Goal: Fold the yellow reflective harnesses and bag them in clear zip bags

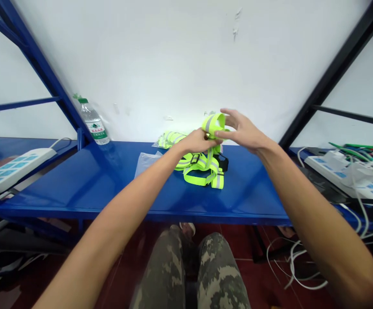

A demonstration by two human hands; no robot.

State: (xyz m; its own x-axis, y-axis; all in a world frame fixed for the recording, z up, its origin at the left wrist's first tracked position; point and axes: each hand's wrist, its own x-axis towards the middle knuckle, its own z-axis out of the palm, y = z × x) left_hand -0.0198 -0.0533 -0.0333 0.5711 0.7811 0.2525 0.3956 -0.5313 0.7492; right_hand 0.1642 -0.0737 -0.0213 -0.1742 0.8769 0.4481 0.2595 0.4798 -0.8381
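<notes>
A neon yellow reflective strap (217, 123) with a grey stripe is looped up off the bench between my hands. My left hand (199, 141) is closed on its lower part. At the strap's right side, my right hand (240, 129) has its thumb and fingers curved around the loop's edge. More of the yellow webbing lies below on the blue bench, with a black buckle (195, 159) on it and a black clip (222, 163) at its right. Behind my left wrist sits another bundle of reflective straps (170, 138) in clear plastic.
A clear plastic bag (146, 161) lies left of the straps on the blue bench (86, 180). A water bottle (93, 122) leans by the wall. Power strips (19, 167) and tangled cables (363, 150) are at the sides; blue and black frame posts flank the bench.
</notes>
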